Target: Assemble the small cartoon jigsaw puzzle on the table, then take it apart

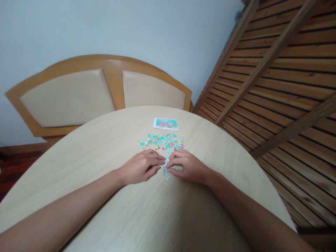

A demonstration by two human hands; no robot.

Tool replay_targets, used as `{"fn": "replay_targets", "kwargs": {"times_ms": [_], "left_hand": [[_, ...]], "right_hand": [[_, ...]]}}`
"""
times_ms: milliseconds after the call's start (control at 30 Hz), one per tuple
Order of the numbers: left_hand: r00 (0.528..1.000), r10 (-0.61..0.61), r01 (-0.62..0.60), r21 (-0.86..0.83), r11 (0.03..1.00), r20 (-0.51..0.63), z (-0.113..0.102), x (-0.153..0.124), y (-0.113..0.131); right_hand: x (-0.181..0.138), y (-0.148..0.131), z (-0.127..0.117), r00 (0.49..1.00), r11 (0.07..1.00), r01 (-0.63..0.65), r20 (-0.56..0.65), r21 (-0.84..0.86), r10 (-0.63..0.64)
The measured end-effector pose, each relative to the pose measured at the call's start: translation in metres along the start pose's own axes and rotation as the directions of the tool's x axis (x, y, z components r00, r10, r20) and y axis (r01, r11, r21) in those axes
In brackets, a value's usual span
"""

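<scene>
Forearms (70, 204) over the table (147, 217); left hand (141, 166) and right hand (191, 166), slightly apart, flank the puzzle cluster (165, 172), any grip impossible to tell. Fitting appears in hand; the next move probably calls for aligned edges. Loose pieces (166, 140) lie beyond.

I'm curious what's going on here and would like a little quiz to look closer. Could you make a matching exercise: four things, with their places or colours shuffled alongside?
Things:
1. Picture card
2. Small cluster of puzzle pieces
3. Slatted wooden panel
4. Padded panels

Places or colours:
A. Cream, framed in lighter wood
B. Near the far edge of the table, beyond the scattered pieces
C. Between the left hand and the right hand
D. Brown, along the right side of the picture

Pairs: 1-B, 2-C, 3-D, 4-A
</scene>
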State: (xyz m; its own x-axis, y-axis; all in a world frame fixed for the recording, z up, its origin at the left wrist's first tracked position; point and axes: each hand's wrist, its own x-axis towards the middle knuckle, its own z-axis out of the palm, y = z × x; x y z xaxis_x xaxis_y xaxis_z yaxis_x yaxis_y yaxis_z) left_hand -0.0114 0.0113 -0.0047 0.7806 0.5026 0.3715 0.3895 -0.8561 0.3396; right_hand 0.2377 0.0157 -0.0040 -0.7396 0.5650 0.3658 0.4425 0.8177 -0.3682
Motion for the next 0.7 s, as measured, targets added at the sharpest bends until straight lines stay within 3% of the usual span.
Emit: {"fn": "replay_targets", "kwargs": {"times_ms": [533, 700], "left_hand": [[1.000, -0.009, 0.009, 0.009, 1.000, 0.001, -0.0002, -0.0005, 0.0002], [0.999, 0.040, -0.040, 0.002, 0.999, -0.014, -0.0004, -0.0014, -0.0001]], "right_hand": [[0.0005, -0.0014, -0.0026, 1.000, 0.999, -0.031, -0.003, 0.008, 0.031], [0.0000, -0.0083, -0.0065, 0.998, 0.997, 0.007, 0.059, 0.071, -0.011]]}}
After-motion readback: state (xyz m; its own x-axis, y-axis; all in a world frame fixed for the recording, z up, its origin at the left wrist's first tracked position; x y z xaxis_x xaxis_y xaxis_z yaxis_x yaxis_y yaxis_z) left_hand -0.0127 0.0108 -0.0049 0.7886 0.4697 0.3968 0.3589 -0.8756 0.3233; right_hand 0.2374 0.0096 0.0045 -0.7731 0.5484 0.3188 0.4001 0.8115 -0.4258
